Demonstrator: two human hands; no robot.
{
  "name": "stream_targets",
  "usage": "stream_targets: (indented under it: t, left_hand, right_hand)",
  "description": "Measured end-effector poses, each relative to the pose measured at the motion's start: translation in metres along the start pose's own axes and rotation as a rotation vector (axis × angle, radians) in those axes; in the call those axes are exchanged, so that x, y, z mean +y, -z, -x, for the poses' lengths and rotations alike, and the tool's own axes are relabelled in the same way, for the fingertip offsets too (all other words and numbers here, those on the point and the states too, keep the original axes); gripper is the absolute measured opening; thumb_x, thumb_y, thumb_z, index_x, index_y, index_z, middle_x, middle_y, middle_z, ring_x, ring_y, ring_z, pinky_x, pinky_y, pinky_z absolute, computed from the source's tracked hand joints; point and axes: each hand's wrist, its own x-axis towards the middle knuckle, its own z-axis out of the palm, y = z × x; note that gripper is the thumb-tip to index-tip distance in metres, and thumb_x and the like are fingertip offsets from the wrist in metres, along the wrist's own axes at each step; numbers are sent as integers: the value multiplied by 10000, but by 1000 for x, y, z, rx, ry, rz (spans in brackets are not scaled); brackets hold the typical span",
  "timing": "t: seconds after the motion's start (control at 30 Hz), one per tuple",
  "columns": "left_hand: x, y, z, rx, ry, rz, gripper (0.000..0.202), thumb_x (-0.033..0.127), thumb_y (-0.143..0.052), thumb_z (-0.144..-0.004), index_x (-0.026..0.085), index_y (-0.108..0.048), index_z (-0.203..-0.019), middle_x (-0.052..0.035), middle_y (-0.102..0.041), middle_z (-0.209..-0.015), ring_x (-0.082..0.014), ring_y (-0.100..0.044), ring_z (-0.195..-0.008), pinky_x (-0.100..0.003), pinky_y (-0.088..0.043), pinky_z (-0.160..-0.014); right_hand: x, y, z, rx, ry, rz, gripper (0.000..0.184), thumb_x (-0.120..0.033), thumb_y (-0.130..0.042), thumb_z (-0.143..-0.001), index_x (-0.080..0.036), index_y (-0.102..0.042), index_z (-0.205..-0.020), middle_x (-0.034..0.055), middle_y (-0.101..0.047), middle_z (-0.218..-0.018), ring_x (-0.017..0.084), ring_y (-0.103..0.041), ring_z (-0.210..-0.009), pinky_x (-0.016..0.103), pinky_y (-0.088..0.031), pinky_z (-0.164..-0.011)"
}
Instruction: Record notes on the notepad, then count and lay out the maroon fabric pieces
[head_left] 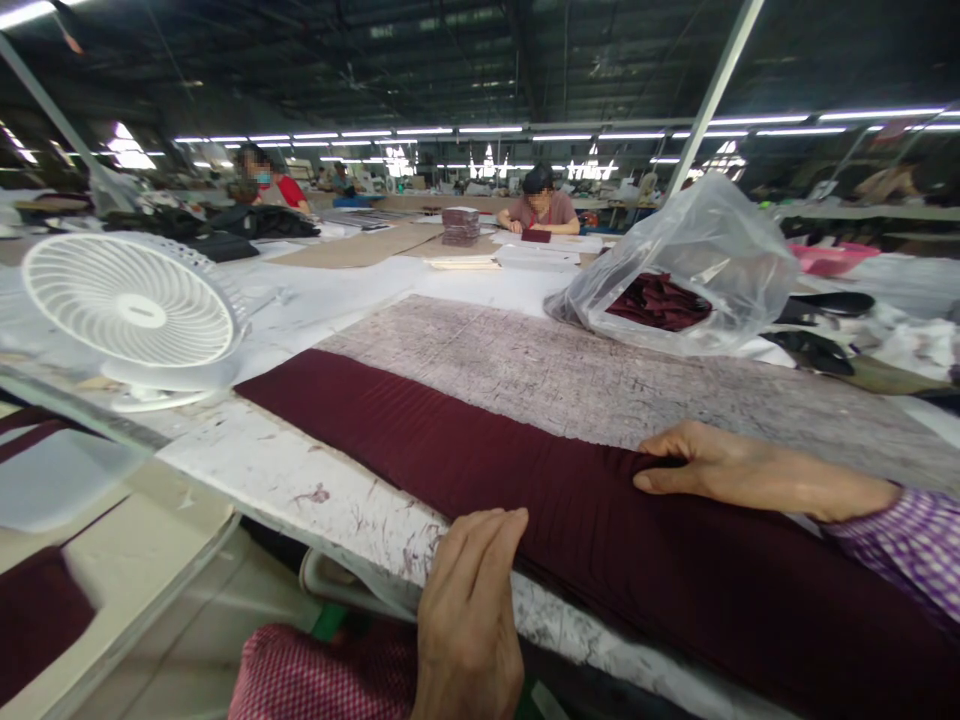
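Note:
A long strip of dark maroon fabric (480, 450), made up of overlapping layers, runs diagonally along the front of the table. My right hand (720, 470) pinches the far edge of the fabric between thumb and fingers. At its near edge lies my left hand (476, 590), fingers stretched out and held side by side, the tips against the fabric; its thumb is hidden. Under and behind the fabric is a worn grey board (480, 350) with dark streaks. The lower right end of the fabric runs out of view.
A white fan (135, 305) stands at the left. Behind the board sits a clear plastic bag (739, 250) with maroon pieces (660, 302) inside. Farther back, a person (544, 205) works beside a stack of pieces (460, 227). A pink basin (832, 257) is at the right.

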Motion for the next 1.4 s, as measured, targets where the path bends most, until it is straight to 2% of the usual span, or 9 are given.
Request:
stream_targets:
  t: [0.17,0.43,0.57,0.67,0.8,0.93,1.07,1.17,1.4]
  left_hand:
    - [1,2,-2,0,89,29,478,-34,-408,-887,141,-508,-1320,-90,-635,-1223,-141,-572,-1165,-271,-476,-1023]
    - [0,1,-5,-49,-18,-20,348,-7,-438,-883,137,-620,-1141,-95,-657,-1122,-186,-578,-1081,-328,-517,-933]
    - [-5,0,0,-98,-51,-45,385,-24,-431,-864,125,-595,-1179,-105,-634,-1202,-199,-545,-1141,-345,-506,-966]
    - [-7,1,1,-114,-69,-41,395,-25,-432,-864,128,-585,-1194,-101,-636,-1208,-201,-532,-1162,-351,-501,-980]
    - [-1,3,-3,-91,-34,-50,378,-1,-452,-880,137,-577,-1208,-102,-628,-1196,-200,-530,-1161,-347,-502,-972]
    - [8,3,-8,-44,-39,-118,338,64,-531,-887,144,-575,-1213,-112,-618,-1194,-232,-513,-1179,-387,-484,-971]
    - [12,1,-11,-112,-92,-152,275,130,-562,-891,182,-608,-1157,-90,-640,-1132,-244,-548,-1094,-427,-470,-936]
    - [12,0,-12,-123,-81,-136,257,170,-552,-902,205,-618,-1148,-88,-631,-1123,-248,-551,-1074,-436,-460,-920]
    - [11,1,-10,-152,-97,-130,272,213,-569,-898,228,-622,-1164,-89,-602,-1143,-256,-522,-1089,-451,-444,-920]
  right_hand:
    - [4,-1,1,13,19,11,342,-509,-604,-797,-180,-695,-827,16,-689,-806,164,-590,-726,242,-435,-612]
    - [6,-3,0,47,81,153,375,-553,-530,-843,-195,-641,-847,12,-672,-841,188,-599,-782,271,-449,-673]
    - [7,-6,0,168,79,366,423,-579,-520,-839,-225,-616,-1049,43,-682,-962,230,-618,-886,324,-463,-777]
    - [7,-10,5,287,70,535,470,-581,-511,-838,-215,-580,-1124,84,-674,-957,264,-625,-893,378,-470,-802]
    - [4,-10,10,333,192,640,471,-558,-478,-869,-190,-558,-1153,127,-634,-1082,276,-622,-940,413,-490,-828]
    - [-13,-1,8,263,312,703,531,-412,-529,-863,-206,-487,-1350,148,-530,-1291,299,-563,-1135,440,-460,-959]
    - [-37,7,-7,67,361,684,627,-303,-617,-800,-271,-458,-1405,109,-518,-1273,280,-564,-1120,424,-451,-970]
    - [-49,9,-25,-24,369,652,551,-307,-613,-821,-258,-506,-1359,94,-542,-1145,225,-593,-977,383,-473,-898]
    - [-57,8,-52,-39,382,651,321,-264,-669,-791,-186,-633,-1100,57,-534,-990,178,-541,-881,317,-449,-792]
